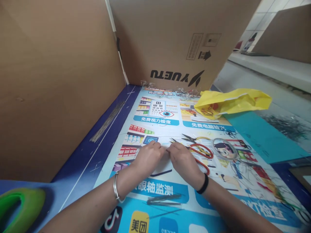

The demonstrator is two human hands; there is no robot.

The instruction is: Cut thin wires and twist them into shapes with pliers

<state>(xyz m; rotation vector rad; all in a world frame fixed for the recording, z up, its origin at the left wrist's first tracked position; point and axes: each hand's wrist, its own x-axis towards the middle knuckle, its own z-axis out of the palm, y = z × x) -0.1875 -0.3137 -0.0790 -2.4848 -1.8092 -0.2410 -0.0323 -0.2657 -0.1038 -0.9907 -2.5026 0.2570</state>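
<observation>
My left hand (151,157) and my right hand (182,161) almost meet over the printed poster (167,129), fingers pinched together. Whatever lies between the fingertips is too small or hidden to make out. Just right of my right hand lie red-handled scissors (202,151), partly covered by that hand, and a yellow-handled pair (190,138) beside them. A short bundle of thin grey wires (165,200) rests on the poster below my wrists. To the left, a longer bundle of straight thin wires (108,122) lies on the blue surface.
Tall cardboard panels (170,42) enclose the left and back. At right are a yellow bag (233,100), a clear round dish (224,149) and a teal sheet (262,136). Wire scraps (284,125) are piled beyond. A green tape roll (31,207) sits at front left.
</observation>
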